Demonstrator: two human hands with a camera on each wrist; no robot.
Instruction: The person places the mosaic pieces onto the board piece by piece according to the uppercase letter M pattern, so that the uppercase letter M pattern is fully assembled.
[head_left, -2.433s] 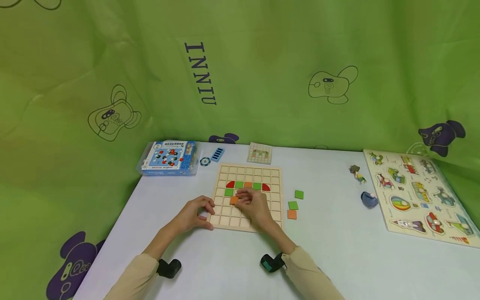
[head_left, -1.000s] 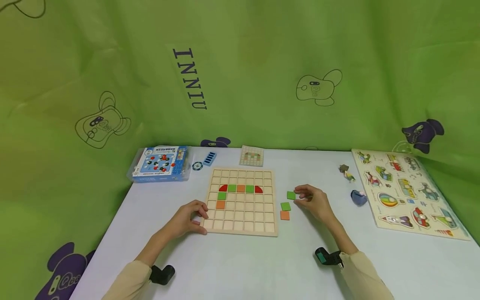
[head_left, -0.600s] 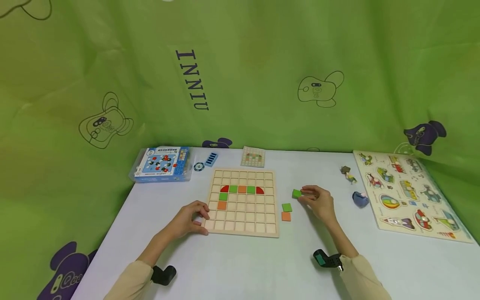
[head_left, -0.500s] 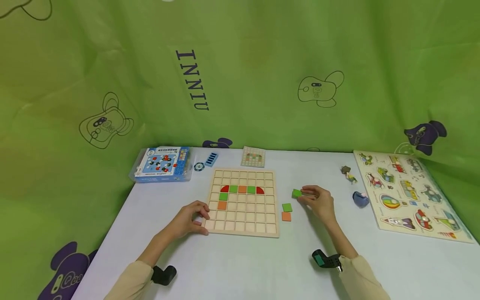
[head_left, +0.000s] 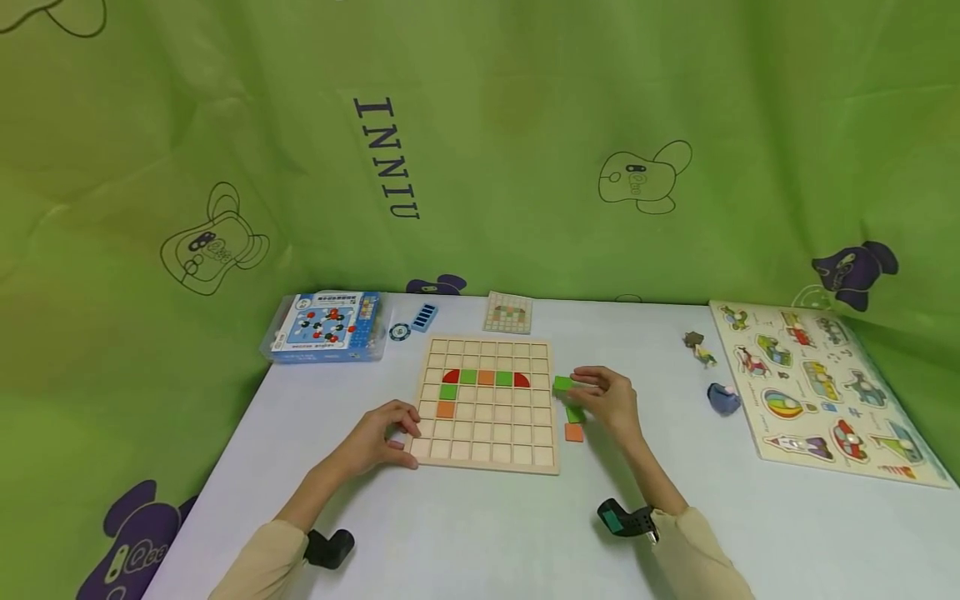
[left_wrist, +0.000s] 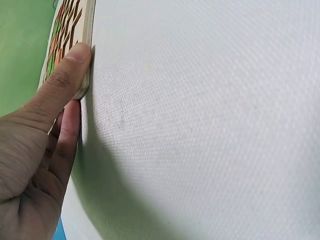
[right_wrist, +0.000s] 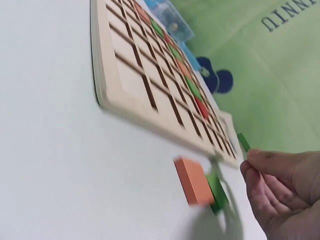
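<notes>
Between right thumb and fingers, my right hand (head_left: 609,406) pinches a green square tile (head_left: 562,383) near the board's right edge. In the right wrist view that tile (right_wrist: 243,142) sticks out past the fingertips, raised off the table. My left hand (head_left: 375,437) holds the near left corner of the wooden grid board (head_left: 491,431), thumb on the corner and fingers along the side. Set in the board is a row of red, green and orange tiles, with a green tile (head_left: 448,392) and an orange tile (head_left: 446,409) below its left end.
A green tile (head_left: 575,414) and an orange tile (head_left: 573,432) lie right of the board. Behind it is a pattern card (head_left: 508,313). A boxed set (head_left: 326,327), poker chip (head_left: 400,332) and blue piece (head_left: 425,317) stand back left; a picture puzzle (head_left: 825,392) and small figures (head_left: 723,398) lie right.
My right hand set the orange tile in the board, went right, picked up the farthest green tile, and has carried it left to the board's edge. My left hand stayed at the corner.
</notes>
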